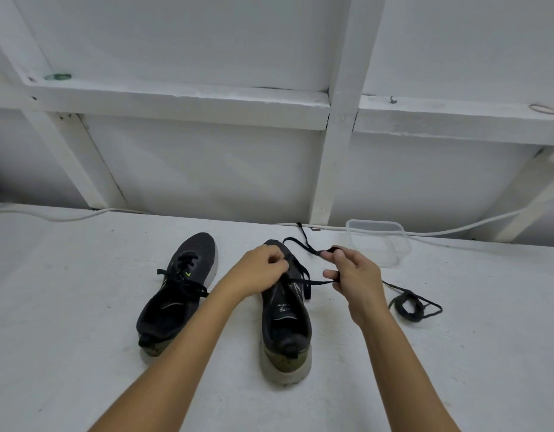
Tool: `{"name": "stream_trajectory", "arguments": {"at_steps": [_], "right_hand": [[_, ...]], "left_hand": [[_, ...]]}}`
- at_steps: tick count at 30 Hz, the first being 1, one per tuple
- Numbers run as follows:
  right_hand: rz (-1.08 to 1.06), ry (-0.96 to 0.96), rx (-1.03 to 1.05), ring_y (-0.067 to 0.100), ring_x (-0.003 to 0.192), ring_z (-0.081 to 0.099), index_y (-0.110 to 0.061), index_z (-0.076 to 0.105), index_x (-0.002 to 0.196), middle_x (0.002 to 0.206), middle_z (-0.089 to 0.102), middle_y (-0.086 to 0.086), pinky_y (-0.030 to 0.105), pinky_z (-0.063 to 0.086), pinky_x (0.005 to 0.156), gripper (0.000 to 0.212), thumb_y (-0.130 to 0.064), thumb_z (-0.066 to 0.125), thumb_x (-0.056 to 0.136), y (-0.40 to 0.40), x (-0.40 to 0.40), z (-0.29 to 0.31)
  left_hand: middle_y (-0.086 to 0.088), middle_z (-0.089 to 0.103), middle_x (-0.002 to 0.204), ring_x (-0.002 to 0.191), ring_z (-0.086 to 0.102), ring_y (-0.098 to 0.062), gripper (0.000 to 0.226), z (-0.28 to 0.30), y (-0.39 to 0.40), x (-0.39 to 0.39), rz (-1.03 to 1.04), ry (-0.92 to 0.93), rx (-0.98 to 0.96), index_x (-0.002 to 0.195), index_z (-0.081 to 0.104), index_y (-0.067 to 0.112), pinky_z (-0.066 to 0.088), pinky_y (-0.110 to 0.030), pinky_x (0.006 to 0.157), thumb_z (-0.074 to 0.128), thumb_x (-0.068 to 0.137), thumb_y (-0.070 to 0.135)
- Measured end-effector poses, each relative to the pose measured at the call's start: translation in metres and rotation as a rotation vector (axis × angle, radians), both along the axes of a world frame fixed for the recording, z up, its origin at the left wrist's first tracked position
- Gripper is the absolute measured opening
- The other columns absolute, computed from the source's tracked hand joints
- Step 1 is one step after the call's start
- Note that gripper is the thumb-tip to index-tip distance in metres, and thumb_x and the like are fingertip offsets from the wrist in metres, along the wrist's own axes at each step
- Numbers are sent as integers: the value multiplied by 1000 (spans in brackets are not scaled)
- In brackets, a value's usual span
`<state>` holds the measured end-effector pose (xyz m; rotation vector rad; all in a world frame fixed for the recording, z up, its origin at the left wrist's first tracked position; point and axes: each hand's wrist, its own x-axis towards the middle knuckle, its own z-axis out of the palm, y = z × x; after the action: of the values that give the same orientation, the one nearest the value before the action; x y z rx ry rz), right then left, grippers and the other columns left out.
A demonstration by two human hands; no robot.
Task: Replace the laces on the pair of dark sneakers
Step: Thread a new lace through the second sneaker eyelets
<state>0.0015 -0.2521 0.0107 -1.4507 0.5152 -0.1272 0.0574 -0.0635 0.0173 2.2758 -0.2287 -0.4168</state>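
Two dark sneakers stand on a white surface, toes pointing away from me. The left sneaker (179,288) is laced with a black lace. The right sneaker (285,319) has a black lace (303,277) partly threaded near its toe end. My left hand (260,269) is closed over the front eyelets of the right sneaker, pinching the lace there. My right hand (352,275) is just right of that shoe, gripping the same lace, with one strand looping back towards the wall. A loose bundled black lace (409,307) lies further right.
An open clear plastic container (378,241) sits behind my right hand near the wall. A white cable (67,216) runs along the back edge of the surface. White wooden wall framing (335,151) rises behind, with a rubber band (544,109) on its ledge.
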Motion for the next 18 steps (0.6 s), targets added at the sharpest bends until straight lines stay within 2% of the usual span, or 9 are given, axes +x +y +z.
{"name": "stream_trajectory", "arguments": {"at_steps": [2,4,6,9,11,13,15,17,18], "right_hand": [[-25,-14,17,3,59,67,-25,70,112,92,78,-13,16,48,53,15,-22,61,101,-1,0,0],[-2,-5,-7,4,59,66,-26,72,111,90,78,-11,16,46,51,15,-22,64,99,0,1,1],[53,10,-48,5,59,67,-23,73,110,88,78,-9,15,44,48,16,-20,64,98,3,2,3],[173,22,-134,6,59,67,-19,74,112,88,78,-10,13,43,48,20,-15,60,98,13,5,8],[271,-14,-186,6,59,66,-18,73,116,92,79,-12,10,45,51,24,-13,59,99,21,8,15],[408,-69,-217,5,58,63,-21,75,117,95,78,-12,10,47,56,25,-15,63,97,30,11,24],[549,-101,-252,1,61,62,-26,76,112,94,77,-12,11,49,61,20,-24,69,94,37,14,33],[613,-130,-300,-2,61,61,-25,77,104,91,77,-13,11,48,61,14,-29,66,97,41,17,41],[615,-154,-303,-3,61,60,-23,75,101,93,78,-11,10,46,60,15,-27,61,100,42,18,44]], "left_hand": [[6,63,79,69,48,-11,17,7,3,-1,157,227,-305,74,61,20,33,-27,62,53,87,27],[1,63,74,60,43,-10,21,16,8,0,201,325,-609,76,59,15,25,-27,57,49,94,20],[0,61,73,54,40,-8,19,33,13,2,162,266,-752,81,57,16,21,-26,53,48,98,17],[4,63,72,49,38,-5,17,66,14,4,80,171,-910,87,58,17,24,-18,47,49,101,16],[5,67,75,50,36,-6,14,85,11,6,26,87,-880,92,61,17,28,-16,48,51,101,15],[4,69,83,52,37,-7,11,95,5,7,-49,-23,-716,97,68,18,31,-15,51,57,100,17],[6,70,91,58,47,-3,11,96,0,6,-100,-87,-599,100,74,24,37,-9,55,63,98,24],[12,74,100,78,63,6,13,91,1,7,-101,-116,-566,103,75,28,40,-3,64,62,98,28],[14,74,105,90,64,8,16,86,3,8,-92,-122,-540,105,74,29,41,-3,70,59,100,30]]}}
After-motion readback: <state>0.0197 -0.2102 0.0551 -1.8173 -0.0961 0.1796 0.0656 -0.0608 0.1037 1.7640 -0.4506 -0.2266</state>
